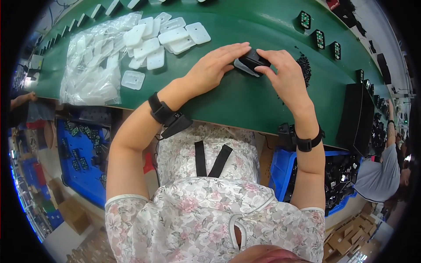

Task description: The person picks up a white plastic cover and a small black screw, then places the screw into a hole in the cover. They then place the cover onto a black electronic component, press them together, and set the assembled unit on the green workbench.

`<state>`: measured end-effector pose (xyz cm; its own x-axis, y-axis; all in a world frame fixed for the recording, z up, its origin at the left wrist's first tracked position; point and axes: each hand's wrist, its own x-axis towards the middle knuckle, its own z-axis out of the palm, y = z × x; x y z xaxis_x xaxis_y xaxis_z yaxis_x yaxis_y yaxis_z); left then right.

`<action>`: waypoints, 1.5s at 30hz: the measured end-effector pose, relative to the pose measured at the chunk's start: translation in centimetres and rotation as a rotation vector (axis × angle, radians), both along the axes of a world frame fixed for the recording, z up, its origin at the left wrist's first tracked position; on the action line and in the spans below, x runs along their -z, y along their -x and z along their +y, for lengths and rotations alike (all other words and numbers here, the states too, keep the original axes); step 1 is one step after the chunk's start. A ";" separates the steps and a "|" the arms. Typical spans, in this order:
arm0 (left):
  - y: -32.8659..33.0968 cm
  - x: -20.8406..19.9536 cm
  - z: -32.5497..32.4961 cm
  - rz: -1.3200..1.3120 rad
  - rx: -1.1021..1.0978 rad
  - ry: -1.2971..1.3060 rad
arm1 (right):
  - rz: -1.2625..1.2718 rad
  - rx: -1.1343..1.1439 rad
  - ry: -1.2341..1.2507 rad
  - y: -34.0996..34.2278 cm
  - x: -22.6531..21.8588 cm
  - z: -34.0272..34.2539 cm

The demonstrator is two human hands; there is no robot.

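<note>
Housing (253, 57), black and boxy, sits over the green table (237, 107): the left hand (212, 70) closes fingers and thumb about its left side, the right hand (284, 72) pinches its right end. I'd keep the pale plate (245, 67) beneath it square, pressing evenly.

There's the black casing (251, 57), boxy and slanted, just right of upper centre in the frame; a pale translucent plate (246, 68) runs along its lower-left side, seemingly touching.
</note>
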<state>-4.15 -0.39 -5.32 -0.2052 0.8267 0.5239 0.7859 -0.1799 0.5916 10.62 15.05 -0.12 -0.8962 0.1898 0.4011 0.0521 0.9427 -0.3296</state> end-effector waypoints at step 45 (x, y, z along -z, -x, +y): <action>0.2 -4.9 5.8 -0.657 -0.083 0.214 | 0.117 0.001 0.886 0.8 -0.9 3.6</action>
